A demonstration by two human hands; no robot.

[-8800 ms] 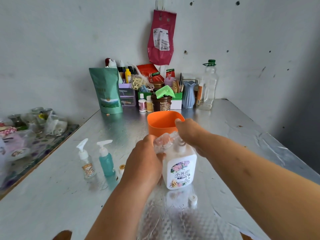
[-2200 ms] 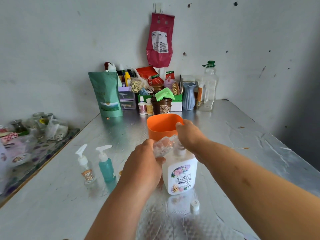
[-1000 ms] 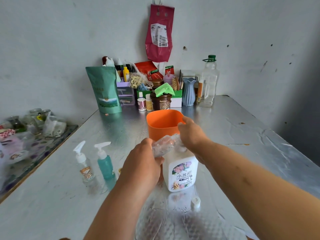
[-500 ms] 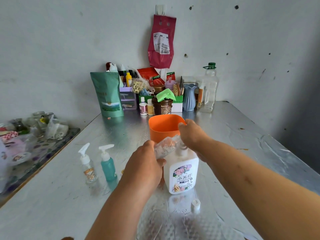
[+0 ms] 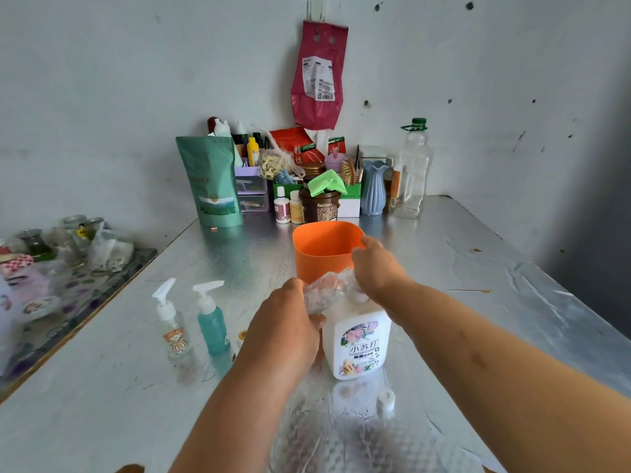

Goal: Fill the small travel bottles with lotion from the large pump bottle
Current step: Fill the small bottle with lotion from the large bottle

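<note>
Just before the squat white pump bottle (image 5: pixel 358 343) lies a small round cap (image 5: pixel 386 401), at its spout the left hand (image 5: pixel 286 326) grips a clear, tilted travel bottle (image 5: pixel 324 290), the right hand (image 5: pixel 375 268) curls over its pump head, and a smooth orange cup (image 5: pixel 324 250) stands behind.

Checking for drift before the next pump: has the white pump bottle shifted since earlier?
No. The white pump bottle keeps its spot between orange cup and white cap.
</note>
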